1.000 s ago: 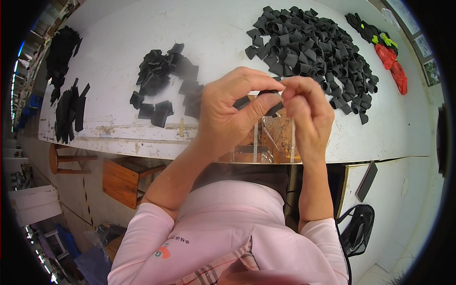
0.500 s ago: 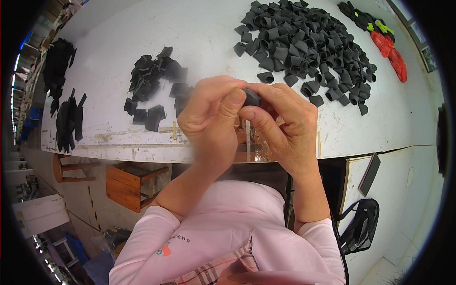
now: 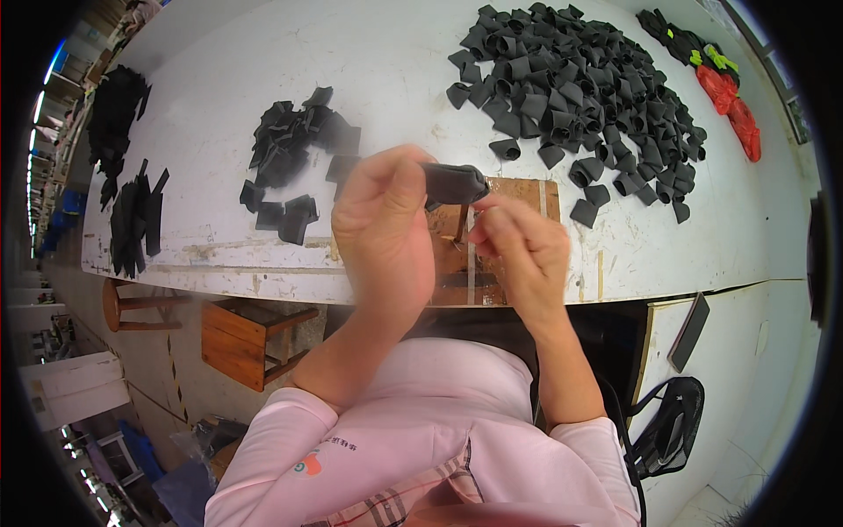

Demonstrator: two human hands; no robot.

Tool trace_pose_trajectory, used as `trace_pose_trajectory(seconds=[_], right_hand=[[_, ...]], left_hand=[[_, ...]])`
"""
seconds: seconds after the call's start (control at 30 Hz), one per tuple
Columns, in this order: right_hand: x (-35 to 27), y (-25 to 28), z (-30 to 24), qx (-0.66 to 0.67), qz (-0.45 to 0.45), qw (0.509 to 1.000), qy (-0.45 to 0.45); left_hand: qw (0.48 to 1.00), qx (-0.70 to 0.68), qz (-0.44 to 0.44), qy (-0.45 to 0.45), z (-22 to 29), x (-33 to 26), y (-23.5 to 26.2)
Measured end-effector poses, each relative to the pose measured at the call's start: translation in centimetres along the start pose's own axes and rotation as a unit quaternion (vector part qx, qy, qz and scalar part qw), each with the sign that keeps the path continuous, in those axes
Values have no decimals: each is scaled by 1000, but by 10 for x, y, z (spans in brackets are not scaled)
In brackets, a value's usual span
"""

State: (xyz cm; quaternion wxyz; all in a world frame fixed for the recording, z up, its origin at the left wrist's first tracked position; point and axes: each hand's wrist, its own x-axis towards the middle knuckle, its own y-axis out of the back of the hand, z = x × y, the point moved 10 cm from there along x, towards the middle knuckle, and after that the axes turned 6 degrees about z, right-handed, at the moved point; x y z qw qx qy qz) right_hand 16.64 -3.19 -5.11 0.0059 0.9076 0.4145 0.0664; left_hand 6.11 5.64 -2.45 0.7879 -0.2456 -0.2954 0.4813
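Note:
My left hand (image 3: 382,215) grips a small black fabric tube (image 3: 454,183) between thumb and fingers. The tube points to the right, its end folded and rounded. Just below that end is my right hand (image 3: 524,255), its thumb and fingertips pinched together; whatever they hold, if anything, is too small to make out. Under both hands lies a brown wooden board (image 3: 537,195) at the table's front edge. Left of my left hand is a loose heap of flat black fabric pieces (image 3: 285,149). A large pile of black fabric tubes (image 3: 571,83) spreads at the far right.
Black fabric strips (image 3: 136,220) lie at the white table's (image 3: 211,224) left end. A red plastic bag (image 3: 729,101) sits at the far right, beside dark items with yellow-green parts. Wooden stools (image 3: 233,342) stand below left; a black bag (image 3: 669,423) hangs on the right.
My hands have moved apart. The right hand has come down from the tube into a pinch below its end, while the left keeps hold; more of the tube and board now shows.

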Motion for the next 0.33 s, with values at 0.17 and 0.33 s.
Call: trace_pose_trajectory(seconds=[0.17, 0.33], right_hand=[[3, -2, -71, -110, -1, 975, 195], [6, -8, -96, -234, -5, 936, 264]], left_hand=[[991, -98, 8, 87, -9, 0, -9], [970, -170, 48, 165, -19, 0, -4]])
